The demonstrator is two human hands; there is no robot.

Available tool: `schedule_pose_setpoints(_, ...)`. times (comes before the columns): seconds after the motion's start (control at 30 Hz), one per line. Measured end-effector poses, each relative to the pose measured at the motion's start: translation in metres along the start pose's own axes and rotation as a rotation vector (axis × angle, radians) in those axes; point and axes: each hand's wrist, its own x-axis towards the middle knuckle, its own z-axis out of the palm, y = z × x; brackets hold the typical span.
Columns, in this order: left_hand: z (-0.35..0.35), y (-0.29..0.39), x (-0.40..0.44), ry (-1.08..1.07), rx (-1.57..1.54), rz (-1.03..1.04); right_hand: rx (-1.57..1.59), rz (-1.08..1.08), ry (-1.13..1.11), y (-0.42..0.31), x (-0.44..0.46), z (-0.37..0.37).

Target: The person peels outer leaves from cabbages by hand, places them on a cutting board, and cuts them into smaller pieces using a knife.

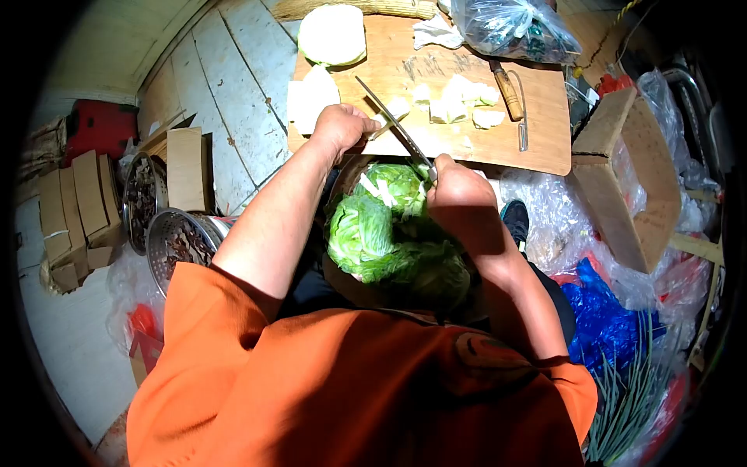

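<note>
My right hand (464,194) is wrapped round the handle of a long knife (401,128), whose blade slants up and left over the wooden board (373,39). At the blade, the fingers of my left hand (346,128) are pinched on a small pale cabbage piece (381,131), partly hidden by hand and knife. Two big pale cabbage pieces lie on the board's left: a rounded one (332,35) at the back and another (313,97) beside my left hand. Cut white chunks (459,101) sit right of the blade. Below the board's near edge are green cabbages (366,226) between my legs.
A wooden-handled tool (507,92) lies on the board's right, near a filled plastic bag (517,27). Metal colanders (183,241) and cardboard (187,167) stand on the left. An open cardboard box (622,171), a blue bag (595,311) and green onions (626,405) are on the right.
</note>
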Motion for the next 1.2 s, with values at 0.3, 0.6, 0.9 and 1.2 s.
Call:
schedule_pose_setpoints(0.3,0.002,-0.002,0.007,-0.016,0.018,-0.024,0.069,-0.135,0.106,-0.014,-0.023,-0.018)
schedule_pose_setpoints(0.6,-0.003,-0.001,0.006,-0.053,0.068,-0.007,0.104,-0.115,0.014,-0.013,-0.022,-0.026)
schedule_pose_setpoints(0.9,-0.004,-0.007,0.012,-0.08,0.039,0.002,0.051,-0.137,-0.084,-0.016,0.004,-0.028)
schedule_pose_setpoints(1.2,-0.004,-0.009,0.007,-0.106,-0.033,-0.032,-0.024,0.134,-0.322,-0.011,0.018,-0.001)
